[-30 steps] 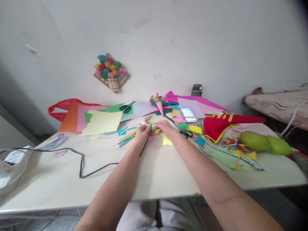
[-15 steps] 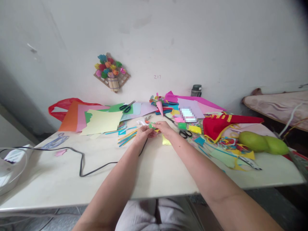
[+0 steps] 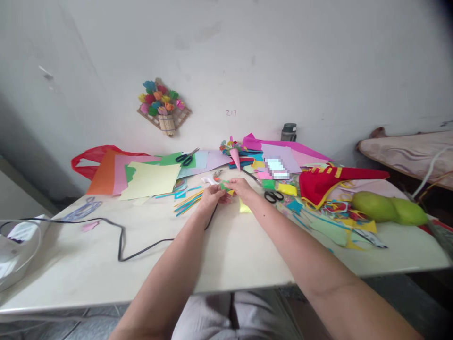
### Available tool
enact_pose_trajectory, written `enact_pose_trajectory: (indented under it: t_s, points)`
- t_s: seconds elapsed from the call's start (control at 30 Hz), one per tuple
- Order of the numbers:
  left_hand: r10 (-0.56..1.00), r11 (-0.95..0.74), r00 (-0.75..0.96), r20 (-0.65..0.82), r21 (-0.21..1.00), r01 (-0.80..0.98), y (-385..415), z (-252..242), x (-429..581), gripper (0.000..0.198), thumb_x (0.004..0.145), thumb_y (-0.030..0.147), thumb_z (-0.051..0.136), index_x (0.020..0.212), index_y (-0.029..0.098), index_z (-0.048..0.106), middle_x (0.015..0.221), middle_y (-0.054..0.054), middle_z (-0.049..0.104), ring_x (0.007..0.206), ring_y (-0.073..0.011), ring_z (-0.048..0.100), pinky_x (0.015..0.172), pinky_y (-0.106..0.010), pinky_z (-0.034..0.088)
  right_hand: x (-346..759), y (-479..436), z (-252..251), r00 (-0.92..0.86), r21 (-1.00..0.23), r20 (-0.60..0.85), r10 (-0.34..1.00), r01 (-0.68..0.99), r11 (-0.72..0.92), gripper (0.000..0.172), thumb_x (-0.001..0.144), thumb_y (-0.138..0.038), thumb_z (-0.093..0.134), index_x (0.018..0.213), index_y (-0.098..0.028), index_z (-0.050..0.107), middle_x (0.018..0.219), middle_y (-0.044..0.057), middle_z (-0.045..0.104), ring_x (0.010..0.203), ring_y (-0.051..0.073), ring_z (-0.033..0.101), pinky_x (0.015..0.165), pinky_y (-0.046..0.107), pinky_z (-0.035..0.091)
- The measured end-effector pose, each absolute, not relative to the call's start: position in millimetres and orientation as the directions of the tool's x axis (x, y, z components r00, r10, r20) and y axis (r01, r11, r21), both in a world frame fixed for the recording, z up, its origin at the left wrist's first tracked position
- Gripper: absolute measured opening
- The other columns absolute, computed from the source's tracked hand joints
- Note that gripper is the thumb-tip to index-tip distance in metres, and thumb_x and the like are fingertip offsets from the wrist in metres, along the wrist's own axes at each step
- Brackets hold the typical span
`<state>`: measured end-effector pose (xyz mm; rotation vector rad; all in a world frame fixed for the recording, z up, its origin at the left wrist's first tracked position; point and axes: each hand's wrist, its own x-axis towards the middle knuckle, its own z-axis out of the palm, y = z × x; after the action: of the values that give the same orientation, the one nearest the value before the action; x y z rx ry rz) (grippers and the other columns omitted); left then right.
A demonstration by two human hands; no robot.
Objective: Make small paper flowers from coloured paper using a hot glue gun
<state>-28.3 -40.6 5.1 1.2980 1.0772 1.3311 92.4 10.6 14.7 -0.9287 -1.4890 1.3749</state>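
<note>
Both my hands meet over the middle of the table, pinching a small green paper piece (image 3: 224, 185) between them. My left hand (image 3: 213, 194) holds it from the left, my right hand (image 3: 241, 187) from the right. A bit of yellow shows just under the fingers; its kind is hidden. Just behind the hands lies a white glue gun (image 3: 208, 181), partly covered, with a black cord (image 3: 148, 246) running left. Left of my left hand are several blue and yellow paper strips (image 3: 187, 204). A yellow packet (image 3: 245, 206) lies by my right wrist, and black-handled scissors (image 3: 273, 196) rest to its right.
Coloured paper sheets (image 3: 152, 182) and dark scissors (image 3: 187, 157) lie at the back left. A pink paper cone with flowers (image 3: 235, 158), a phone (image 3: 277, 168) and a dark bottle (image 3: 289, 132) stand or lie behind. Red cloth (image 3: 314, 186) and green fruit (image 3: 373, 206) are right; a power strip (image 3: 26, 230) left.
The hands stay nearly in place on the green paper piece, with only slight finger movement. The view has shifted very little.
</note>
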Motion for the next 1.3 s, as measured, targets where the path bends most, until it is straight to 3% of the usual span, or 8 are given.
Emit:
enact_pose_trajectory:
  t_s: [0.13,0.3,0.6,0.87,1.03,1.3]
  points:
    - [0.988,-0.15,0.013,0.151,0.986,-0.074,-39.1,3.7,-28.5,0.02,0.063,0.03,0.063,0.068,0.014,0.051,0.061,-0.004,0.064,0.051,-0.0153,0.06,0.053,-0.028,0.048,91.1,7.9,15.3,-0.361,-0.994,0.102,0.927,-0.06,0.086,0.024,0.058,-0.034,0.063,0.055,-0.016,0.048,0.049,-0.004,0.046,0.047,0.008,0.043,0.045,0.021,0.03]
    - [0.99,-0.144,-0.005,0.144,0.983,-0.112,-39.1,4.0,-30.4,0.021,0.063,0.03,0.064,0.068,0.015,0.051,0.063,-0.005,0.066,0.054,-0.0156,0.061,0.055,-0.027,0.048,93.2,9.9,15.5,-0.393,-0.997,0.067,0.917,-0.069,0.044,0.034,0.066,-0.049,0.055,0.065,-0.016,0.055,0.059,0.0,0.056,0.054,0.011,0.051,0.045,0.022,0.032]
    - [0.991,-0.132,-0.018,0.131,0.985,-0.111,-40.2,4.9,-31.2,0.027,0.062,0.036,0.065,0.066,0.015,0.049,0.065,-0.006,0.066,0.054,-0.0159,0.061,0.054,-0.027,0.047,94.6,10.3,16.3,-0.333,-0.993,0.103,0.937,-0.089,0.077,0.016,0.06,-0.029,0.061,0.058,-0.014,0.054,0.051,-0.002,0.052,0.049,0.008,0.045,0.046,0.021,0.03]
    - [0.992,-0.122,-0.001,0.123,0.979,-0.161,-33.7,1.4,-36.0,0.023,0.063,0.034,0.06,0.071,0.014,0.052,0.066,-0.008,0.066,0.057,-0.0183,0.063,0.057,-0.029,0.048,93.5,10.1,15.4,-0.332,-0.991,0.109,0.937,-0.109,0.077,0.016,0.058,-0.026,0.063,0.056,-0.014,0.054,0.048,-0.003,0.051,0.045,0.007,0.044,0.044,0.021,0.03]
    - [0.99,-0.138,-0.017,0.137,0.983,-0.124,-32.5,-0.8,-37.1,0.03,0.066,0.042,0.061,0.075,0.014,0.053,0.064,-0.006,0.065,0.057,-0.0176,0.063,0.058,-0.029,0.049,92.5,12.7,13.4,-0.315,-0.992,0.118,0.942,-0.083,0.097,0.018,0.056,-0.028,0.065,0.057,-0.014,0.055,0.047,-0.003,0.051,0.043,0.007,0.043,0.044,0.021,0.031]
    - [0.986,-0.149,-0.091,0.142,0.986,-0.078,-32.1,-1.2,-34.3,0.036,0.061,0.046,0.065,0.068,0.016,0.046,0.059,-0.003,0.064,0.052,-0.0157,0.062,0.051,-0.025,0.047,91.9,8.7,15.6,-0.356,-0.99,0.139,0.924,-0.071,0.122,0.015,0.062,-0.023,0.061,0.053,-0.014,0.054,0.045,-0.003,0.049,0.042,0.007,0.044,0.043,0.02,0.031]
